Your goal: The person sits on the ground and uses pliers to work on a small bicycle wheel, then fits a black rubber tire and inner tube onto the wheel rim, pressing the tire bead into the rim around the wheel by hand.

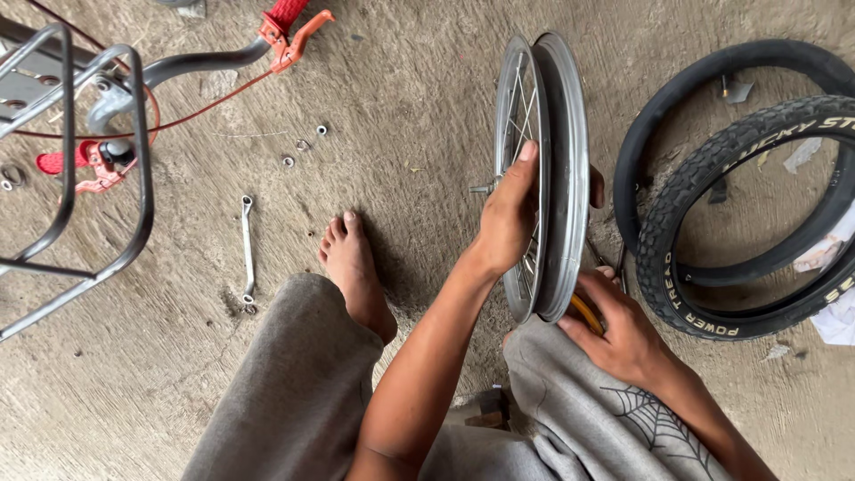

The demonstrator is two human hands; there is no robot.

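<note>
While the left hand (506, 218) clasped the bare wheel rim (543, 169) with its fingers curled over the edge and thumb laid along the spokes, the right hand (623, 334) pinched a yellow-handled tool (586, 312) against the rim's lower edge, just above the lap. The rim stood upright on its edge between the knees, stripped of rubber; the tyre (739, 223) and inner tube (712, 80) lay just beside it on the concrete floor (419, 98). A spanner (247, 249) and loose nuts (303, 147) lay well apart near the bare foot (352, 263), so the work appeared to be at the rim itself, calling for a steady grip and careful levering
</note>
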